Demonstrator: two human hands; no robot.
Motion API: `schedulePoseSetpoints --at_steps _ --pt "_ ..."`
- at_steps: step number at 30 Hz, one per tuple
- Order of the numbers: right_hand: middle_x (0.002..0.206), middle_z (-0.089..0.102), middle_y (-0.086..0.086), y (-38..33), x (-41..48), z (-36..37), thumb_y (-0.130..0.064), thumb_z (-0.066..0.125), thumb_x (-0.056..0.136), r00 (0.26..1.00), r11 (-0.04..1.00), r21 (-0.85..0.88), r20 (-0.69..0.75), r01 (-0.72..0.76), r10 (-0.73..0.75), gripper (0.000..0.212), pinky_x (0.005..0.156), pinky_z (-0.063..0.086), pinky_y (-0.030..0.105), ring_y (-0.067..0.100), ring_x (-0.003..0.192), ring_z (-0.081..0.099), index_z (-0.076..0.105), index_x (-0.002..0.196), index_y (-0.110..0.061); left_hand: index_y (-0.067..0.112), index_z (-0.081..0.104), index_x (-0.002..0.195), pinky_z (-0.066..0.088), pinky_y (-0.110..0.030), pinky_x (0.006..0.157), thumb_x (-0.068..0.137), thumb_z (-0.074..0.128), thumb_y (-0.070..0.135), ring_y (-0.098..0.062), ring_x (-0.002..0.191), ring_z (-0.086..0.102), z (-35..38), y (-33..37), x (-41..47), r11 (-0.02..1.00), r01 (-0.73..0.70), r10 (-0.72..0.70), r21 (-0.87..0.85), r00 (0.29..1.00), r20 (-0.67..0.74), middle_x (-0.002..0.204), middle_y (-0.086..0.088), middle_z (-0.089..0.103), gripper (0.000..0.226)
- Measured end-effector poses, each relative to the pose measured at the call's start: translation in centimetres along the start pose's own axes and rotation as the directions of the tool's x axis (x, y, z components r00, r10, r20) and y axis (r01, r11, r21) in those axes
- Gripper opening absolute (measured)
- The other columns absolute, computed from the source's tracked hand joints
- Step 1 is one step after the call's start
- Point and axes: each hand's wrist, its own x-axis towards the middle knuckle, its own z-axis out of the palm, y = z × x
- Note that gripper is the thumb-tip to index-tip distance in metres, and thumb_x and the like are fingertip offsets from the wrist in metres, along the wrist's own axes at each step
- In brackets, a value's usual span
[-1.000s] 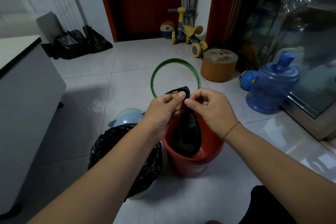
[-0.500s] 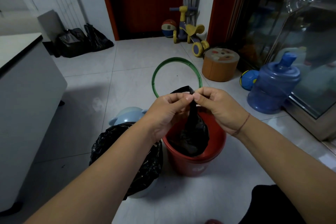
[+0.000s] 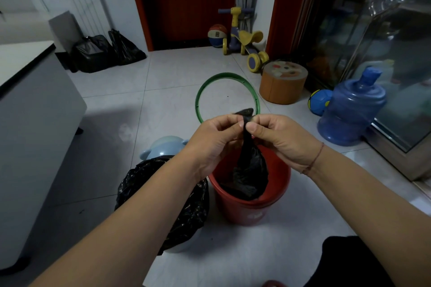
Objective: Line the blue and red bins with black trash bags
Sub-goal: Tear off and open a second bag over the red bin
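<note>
Left hand (image 3: 217, 138) and right hand (image 3: 278, 141), fingertips almost touching, pinching the bag (image 3: 250, 170) by its gathered mouth. Hanging straight down from that pinch, long axis upright, lower end inside the red bin (image 3: 253, 213) directly below, equally near both. Below-left of the left hand, blue bin (image 3: 186, 243), lined.

White tiled floor (image 3: 177, 81), red door (image 3: 186, 2)

The bag (image 3: 249, 170) hangs into the bucket (image 3: 251, 212), its top pinched above the bucket by the left hand (image 3: 217, 137) and right hand (image 3: 279, 137). Just left of the bucket stands the lined bin (image 3: 182, 246). Behind the bucket lies the hoop (image 3: 227, 74); behind and to its right are the stool (image 3: 283, 84), ball (image 3: 320, 101) and jug (image 3: 352, 112).
</note>
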Motion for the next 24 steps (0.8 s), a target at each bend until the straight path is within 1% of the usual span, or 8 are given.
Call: schedulePoseSetpoints --at_steps 2,6,8,11,16,20,22,24 --pt "0.082 0.07 0.011 0.1 0.0 0.0 -0.029 0.069 0.074 1.0 1.0 -0.022 -0.02 -0.003 0.002 0.017 0.088 0.052 0.037 0.022 0.082 0.066 0.069 0.078 -0.013 0.009 0.058 0.078 0.049 -0.014 0.054 0.093 0.053 0.003 -0.003 0.052 0.057 0.1 -0.1 -0.2 0.999 -0.007 0.006 0.038 1.0 0.003 0.054 0.007 0.061 0.016" --pt "0.091 0.066 0.02 0.1 0.0 0.0 -0.024 0.066 0.074 0.998 1.0 -0.025 -0.06 0.01 -0.012 0.017 0.094 0.049 0.044 0.03 0.09 0.062 0.068 0.081 -0.009 0.009 0.057 0.085 0.051 -0.015 0.054 0.091 0.054 -0.002 -0.002 0.05 0.06 0.4 -0.1 -0.3 0.999 -0.042 0.042 0.011 0.998 -0.045 0.054 0.007 0.062 0.012" --pt "0.088 0.066 0.018 0.0 0.1 -0.1 -0.024 0.067 0.074 0.998 1.0 -0.005 -0.056 0.022 -0.022 0.02 0.09 0.051 0.04 0.027 0.086 0.063 0.067 0.082 -0.006 0.008 0.059 0.084 0.051 -0.015 0.054 0.09 0.056 -0.002 -0.003 0.052 0.062 0.3 0.1 -0.3 0.999 -0.042 0.042 0.004 0.998 -0.044 0.058 0.006 0.064 0.011" --pt "0.079 0.069 0.008 0.2 0.2 0.1 -0.024 0.066 0.075 0.999 0.998 0.038 -0.032 0.04 -0.039 0.012 0.078 0.053 0.027 0.018 0.078 0.065 0.07 0.076 -0.013 0.007 0.062 0.08 0.05 -0.015 0.054 0.088 0.059 -0.001 -0.006 0.054 0.062 0.2 0.2 -0.3 0.999 -0.047 0.048 0.011 0.996 -0.073 0.063 0.001 0.065 0.012" --pt "0.076 0.07 0.012 0.3 0.5 -0.1 -0.024 0.06 0.081 0.999 0.99 0.143 -0.047 0.008 -0.001 0.025 0.069 0.056 0.027 0.019 0.071 0.067 0.067 0.087 0.0 0.011 0.063 0.075 0.051 -0.021 0.058 0.09 0.058 0.001 -0.009 0.052 0.06 0.7 -0.6 -0.3 0.981 -0.073 0.094 0.182 0.99 -0.106 0.061 0.001 0.065 0.018" --pt "0.073 0.07 0.013 0.3 0.6 0.0 -0.023 0.063 0.078 0.998 0.984 0.176 -0.066 0.011 0.0 0.02 0.067 0.056 0.026 0.02 0.068 0.067 0.067 0.082 -0.004 0.016 0.062 0.077 0.046 -0.027 0.061 0.091 0.059 0.008 -0.01 0.053 0.053 0.9 -1.0 -0.3 0.944 -0.107 0.152 0.311 0.981 -0.121 0.057 0.003 0.059 0.016" --pt "0.075 0.069 0.013 0.2 0.6 0.2 -0.022 0.065 0.074 0.993 0.99 0.13 -0.111 0.053 -0.038 0.019 0.07 0.057 0.028 0.02 0.069 0.067 0.066 0.083 -0.005 0.014 0.061 0.081 0.045 -0.021 0.055 0.092 0.056 0.006 -0.006 0.049 0.052 0.7 -0.7 -0.3 0.94 -0.142 0.189 0.31 0.973 -0.128 0.055 0.007 0.058 0.014" --pt "0.079 0.069 0.01 -0.1 0.5 0.1 -0.024 0.069 0.071 0.98 0.995 -0.023 -0.172 0.1 -0.102 0.02 0.075 0.057 0.029 0.019 0.074 0.066 0.066 0.083 -0.009 0.012 0.063 0.088 0.047 -0.017 0.053 0.093 0.055 0.004 -0.002 0.048 0.054 0.4 -0.3 -0.2 0.949 -0.159 0.197 0.271 0.973 -0.118 0.059 0.008 0.062 0.013"
